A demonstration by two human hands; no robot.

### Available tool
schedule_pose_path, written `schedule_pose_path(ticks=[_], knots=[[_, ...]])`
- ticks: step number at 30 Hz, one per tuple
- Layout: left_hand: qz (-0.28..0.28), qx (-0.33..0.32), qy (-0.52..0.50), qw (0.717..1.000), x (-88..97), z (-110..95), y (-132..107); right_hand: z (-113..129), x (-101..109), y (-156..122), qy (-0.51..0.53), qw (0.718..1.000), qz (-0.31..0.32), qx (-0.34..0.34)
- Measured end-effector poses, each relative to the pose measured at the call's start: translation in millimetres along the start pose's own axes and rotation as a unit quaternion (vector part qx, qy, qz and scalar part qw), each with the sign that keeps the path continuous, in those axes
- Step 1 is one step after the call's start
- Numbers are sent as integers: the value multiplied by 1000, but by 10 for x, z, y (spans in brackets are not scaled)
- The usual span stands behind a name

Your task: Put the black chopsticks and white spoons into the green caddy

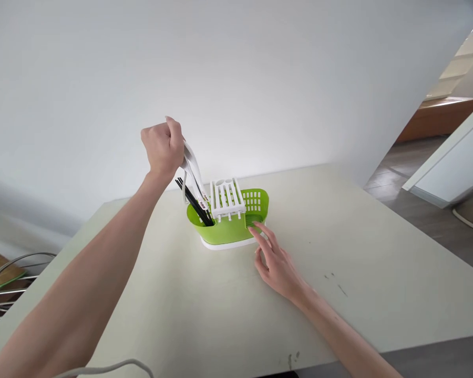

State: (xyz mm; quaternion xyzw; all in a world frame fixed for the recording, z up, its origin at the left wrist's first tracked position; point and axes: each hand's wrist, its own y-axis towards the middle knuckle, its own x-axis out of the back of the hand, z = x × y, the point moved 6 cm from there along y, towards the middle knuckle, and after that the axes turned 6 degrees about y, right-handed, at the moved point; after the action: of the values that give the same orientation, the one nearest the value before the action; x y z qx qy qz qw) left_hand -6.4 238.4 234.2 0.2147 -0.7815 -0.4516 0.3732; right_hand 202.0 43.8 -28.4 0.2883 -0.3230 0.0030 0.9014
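Observation:
A green cutlery holder [224, 231] with slotted walls stands on the table, on a white base tray [230, 245]. My left hand [163, 147] is closed around several white spoons [193, 170] above the holder's left end; their lower ends, with small red marks, reach down into it. Beside them, black chopsticks [195, 205] lean in the left compartment. A white slotted rack [227, 198] sits across the middle of the holder. My right hand [276, 262] has its fingers apart, with the fingertips at the front rim of the right compartment.
The pale table [339, 236] reaches back to a white wall [260, 79]. A metal wire rack [8, 283] is beyond the table's left edge. A grey cable [122, 362] loops at the near edge. On the right, a doorway shows a grey floor [402, 163].

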Motion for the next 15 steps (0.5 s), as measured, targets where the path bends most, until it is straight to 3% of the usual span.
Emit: schedule_pose_path(ticks=[4, 8, 12, 15], knots=[[-30, -14, 64, 997, 124, -34, 158, 25, 9, 11, -1, 1000, 5, -10], [-37, -48, 55, 997, 364, -101, 206, 38, 15, 14, 4, 1000, 6, -11], [-6, -53, 67, 996, 672, -96, 36, 13, 4, -12, 14, 1000, 9, -18], [40, -69, 100, 992, 878, 15, -207, -3, 1, -35, 16, 1000, 10, -22]])
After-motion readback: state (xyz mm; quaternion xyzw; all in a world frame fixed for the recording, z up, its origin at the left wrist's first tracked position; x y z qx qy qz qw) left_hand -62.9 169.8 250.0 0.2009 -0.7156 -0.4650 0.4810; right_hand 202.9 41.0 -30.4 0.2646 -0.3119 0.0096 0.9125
